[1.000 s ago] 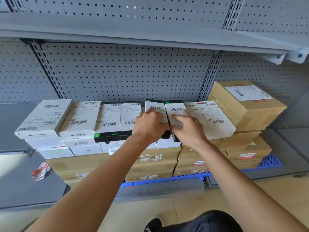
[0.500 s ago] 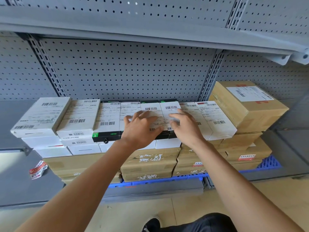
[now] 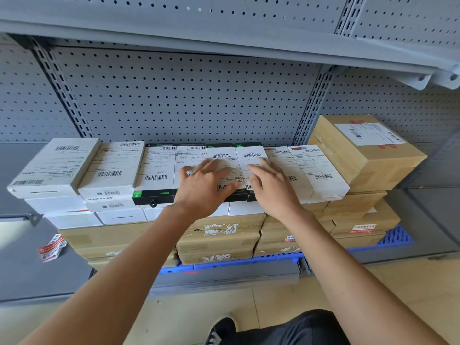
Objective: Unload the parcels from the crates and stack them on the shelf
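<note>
Head view: both arms reach forward to a top row of parcels on a grey pegboard shelf.
Left hand: fingers spread and straight, palm down, resting flat on a black parcel with a white label in mid-row.
Right hand: fingers straight and slightly spread, pressing flat on the adjacent black labelled parcel, just right of the first.
Parcel row: white labelled parcels lie side by side to the left and right of both hands.
Lower layers: brown cartons beneath, standing on a blue pallet.
Right end: large brown carton, tilted, on top of the stack.
Left foreground: crumpled red-and-white tape on the grey shelf surface.
</note>
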Demonstrator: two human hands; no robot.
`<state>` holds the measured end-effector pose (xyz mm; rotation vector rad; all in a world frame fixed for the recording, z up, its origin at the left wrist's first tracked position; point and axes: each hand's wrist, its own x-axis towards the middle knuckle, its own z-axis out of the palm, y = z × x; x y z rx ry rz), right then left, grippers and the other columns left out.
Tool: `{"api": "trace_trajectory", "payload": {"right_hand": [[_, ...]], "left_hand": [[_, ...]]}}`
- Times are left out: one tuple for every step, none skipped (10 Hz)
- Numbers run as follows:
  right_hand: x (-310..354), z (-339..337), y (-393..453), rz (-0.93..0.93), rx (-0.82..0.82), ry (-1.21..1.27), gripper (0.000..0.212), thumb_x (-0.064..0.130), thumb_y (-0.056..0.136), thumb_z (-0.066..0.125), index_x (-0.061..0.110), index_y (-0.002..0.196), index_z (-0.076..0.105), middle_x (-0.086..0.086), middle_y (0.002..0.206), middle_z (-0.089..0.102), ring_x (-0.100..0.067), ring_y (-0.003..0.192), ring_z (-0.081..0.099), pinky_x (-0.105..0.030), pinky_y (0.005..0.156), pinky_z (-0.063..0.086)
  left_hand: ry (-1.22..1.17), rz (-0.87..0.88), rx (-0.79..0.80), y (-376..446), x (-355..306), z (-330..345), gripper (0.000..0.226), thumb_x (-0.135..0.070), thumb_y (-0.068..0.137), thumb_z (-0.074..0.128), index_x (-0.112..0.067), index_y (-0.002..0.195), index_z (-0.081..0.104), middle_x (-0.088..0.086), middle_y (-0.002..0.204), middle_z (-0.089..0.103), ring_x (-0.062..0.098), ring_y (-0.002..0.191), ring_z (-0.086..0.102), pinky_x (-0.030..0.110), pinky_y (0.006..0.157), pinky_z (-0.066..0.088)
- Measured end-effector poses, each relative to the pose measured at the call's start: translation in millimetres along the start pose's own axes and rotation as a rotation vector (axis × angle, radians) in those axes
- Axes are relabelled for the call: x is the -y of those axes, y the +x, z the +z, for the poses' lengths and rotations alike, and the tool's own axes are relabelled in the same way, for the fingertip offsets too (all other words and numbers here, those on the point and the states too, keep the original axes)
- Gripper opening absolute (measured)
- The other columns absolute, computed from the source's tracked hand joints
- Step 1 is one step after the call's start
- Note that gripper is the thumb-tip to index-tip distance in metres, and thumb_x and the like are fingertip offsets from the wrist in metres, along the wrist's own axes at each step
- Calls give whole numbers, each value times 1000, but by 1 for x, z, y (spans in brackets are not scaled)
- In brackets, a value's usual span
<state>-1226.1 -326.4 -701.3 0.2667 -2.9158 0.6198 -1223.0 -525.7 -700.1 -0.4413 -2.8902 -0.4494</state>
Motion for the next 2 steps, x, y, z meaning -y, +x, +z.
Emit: {"api": "trace_trajectory", "payload": {"right_hand": [[0,0,-1,-6,-5,-6,41,26,106,37,24,144,52,-3,157,40,-33,147,29,-54,116,33],[2,1,-1,-9,-44,-50,41,27,106,38,20,144,52,-1,148,46,-31,145,31,-53,113,35]], "left_hand": [[-5,3,-6,0,-1,-2,55,-68,97,39,-36,139,56,-16,152,42,9,146,28,54,110,24],[-5,-11,37,1,-2,-5,55,-66,98,39,-35,142,54,-14,155,40,11,149,24,52,113,20]]}}
